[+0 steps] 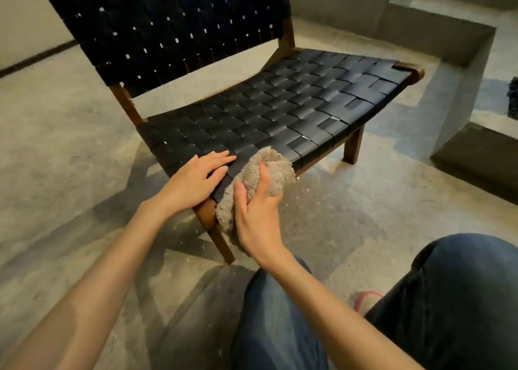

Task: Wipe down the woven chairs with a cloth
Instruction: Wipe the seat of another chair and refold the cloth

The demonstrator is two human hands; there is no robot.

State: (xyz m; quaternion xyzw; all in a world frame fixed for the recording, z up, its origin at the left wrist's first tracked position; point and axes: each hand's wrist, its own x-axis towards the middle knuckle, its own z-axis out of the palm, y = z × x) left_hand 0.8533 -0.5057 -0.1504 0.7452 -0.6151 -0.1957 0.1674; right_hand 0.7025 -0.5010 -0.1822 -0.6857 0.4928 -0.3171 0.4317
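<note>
A low chair with a black woven seat, a black woven back and a dark wooden frame fills the middle of the view. My left hand lies flat with straight fingers on the seat's near front corner. Just to its right, my right hand grips a bunched beige fluffy cloth against the seat's front edge. Part of the cloth hangs down over the wooden rail beside the near front leg.
The chair stands on a grey concrete floor. Concrete steps rise at the right, with a dark block below them. My knees in blue jeans are at the bottom right, and a foot in a red-edged slipper shows between them.
</note>
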